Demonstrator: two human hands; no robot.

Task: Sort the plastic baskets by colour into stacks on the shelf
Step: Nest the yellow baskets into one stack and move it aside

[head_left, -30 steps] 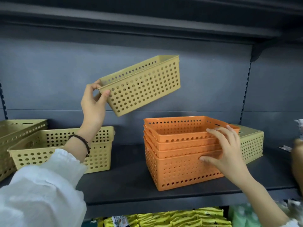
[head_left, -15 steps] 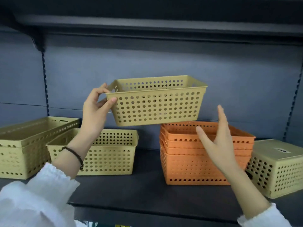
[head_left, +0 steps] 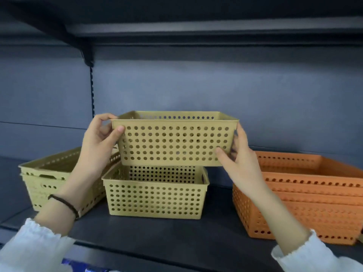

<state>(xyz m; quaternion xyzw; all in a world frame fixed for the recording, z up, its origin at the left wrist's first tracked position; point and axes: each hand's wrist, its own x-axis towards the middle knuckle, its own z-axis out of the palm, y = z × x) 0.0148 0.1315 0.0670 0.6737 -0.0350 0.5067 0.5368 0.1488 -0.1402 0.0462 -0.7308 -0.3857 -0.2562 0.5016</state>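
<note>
I hold a yellow perforated basket (head_left: 174,142) level in the air, my left hand (head_left: 100,138) gripping its left end and my right hand (head_left: 238,154) its right end. It hangs directly above a second yellow basket (head_left: 155,195) standing on the dark shelf (head_left: 157,232), a small gap between them. At the left stands a stack of wider yellow baskets (head_left: 47,173), partly hidden by my left arm. A stack of several orange baskets (head_left: 306,197) stands at the right.
The grey back panel (head_left: 216,91) of the shelving rises behind the baskets, and an upper shelf (head_left: 196,30) hangs overhead. A slotted upright (head_left: 91,89) runs down the panel at the left. Bare shelf surface lies in front of the baskets.
My right hand has taken hold of the yellow basket's right end. The basket has moved left and down, from above the orange stack to directly over the single yellow basket.
</note>
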